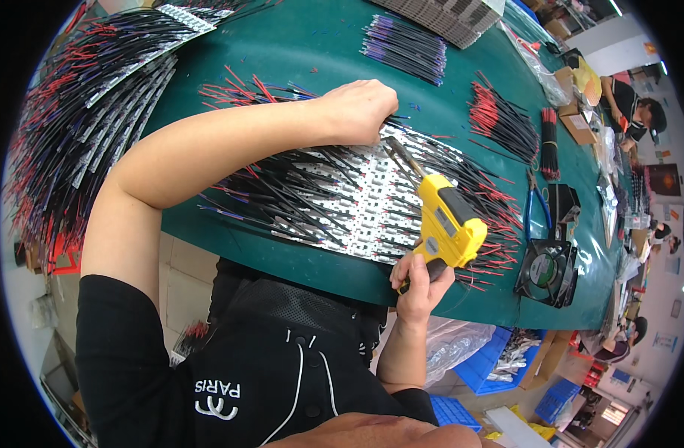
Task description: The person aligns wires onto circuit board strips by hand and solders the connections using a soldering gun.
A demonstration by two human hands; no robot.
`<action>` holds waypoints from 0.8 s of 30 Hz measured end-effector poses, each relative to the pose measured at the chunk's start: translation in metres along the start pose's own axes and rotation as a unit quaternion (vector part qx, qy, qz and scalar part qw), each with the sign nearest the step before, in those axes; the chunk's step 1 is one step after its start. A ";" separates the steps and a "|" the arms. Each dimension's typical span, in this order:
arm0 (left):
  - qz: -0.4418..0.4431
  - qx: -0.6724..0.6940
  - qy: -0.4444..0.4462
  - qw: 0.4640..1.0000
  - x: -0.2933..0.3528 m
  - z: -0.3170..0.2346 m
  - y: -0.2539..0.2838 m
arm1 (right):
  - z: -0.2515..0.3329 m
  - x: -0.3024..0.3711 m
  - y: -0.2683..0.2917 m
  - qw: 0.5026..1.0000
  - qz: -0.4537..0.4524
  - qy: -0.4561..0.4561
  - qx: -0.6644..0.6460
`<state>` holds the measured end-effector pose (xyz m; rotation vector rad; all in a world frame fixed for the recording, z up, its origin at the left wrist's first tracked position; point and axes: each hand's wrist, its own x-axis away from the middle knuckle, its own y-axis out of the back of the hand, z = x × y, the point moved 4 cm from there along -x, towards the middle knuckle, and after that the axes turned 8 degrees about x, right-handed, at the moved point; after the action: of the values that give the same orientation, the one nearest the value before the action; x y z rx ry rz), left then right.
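My right hand (423,284) grips a yellow soldering gun (446,216) by its black handle, near the table's front edge. The gun's metal tip points up and left, close to my left hand (364,108). That hand is closed at the far end of a panel of white circuit boards (368,201); what its fingers hold, if anything, is hidden. Rows of black wires (301,194) with red and blue ends fan out from both sides of the panel. My left forearm reaches across the wires on the left and covers part of them.
Stacked wired boards (125,127) fill the table's left end. Purple-ended wires (405,48), loose red-tipped wires (502,119) and a tied wire bundle (549,142) lie beyond the panel. Blue-handled pliers (538,198) and a black fan (545,272) sit right. A blue bin (480,369) stands below.
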<state>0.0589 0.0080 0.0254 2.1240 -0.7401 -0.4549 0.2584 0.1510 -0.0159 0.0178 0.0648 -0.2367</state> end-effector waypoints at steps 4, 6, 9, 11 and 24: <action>0.008 -0.014 -0.009 1.000 -0.002 0.004 -0.001 | 0.005 0.003 0.008 0.994 -0.038 0.015 -0.100; 0.022 -0.013 -0.015 1.000 -0.001 0.002 0.001 | 0.009 0.004 0.009 0.994 -0.048 0.008 -0.098; 0.054 0.030 0.005 0.998 0.000 0.012 -0.001 | 0.011 0.007 0.011 0.994 -0.091 0.015 -0.063; 0.098 0.068 0.057 0.991 -0.001 0.018 0.001 | 0.012 0.007 0.011 0.995 -0.071 0.016 -0.064; 0.023 0.081 -0.052 0.995 0.009 0.016 -0.001 | 0.010 0.010 0.008 0.998 -0.041 0.001 -0.057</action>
<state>0.0574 -0.0064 0.0143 2.2423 -0.9112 -0.4992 0.2701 0.1565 -0.0069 -0.0989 0.0811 -0.3143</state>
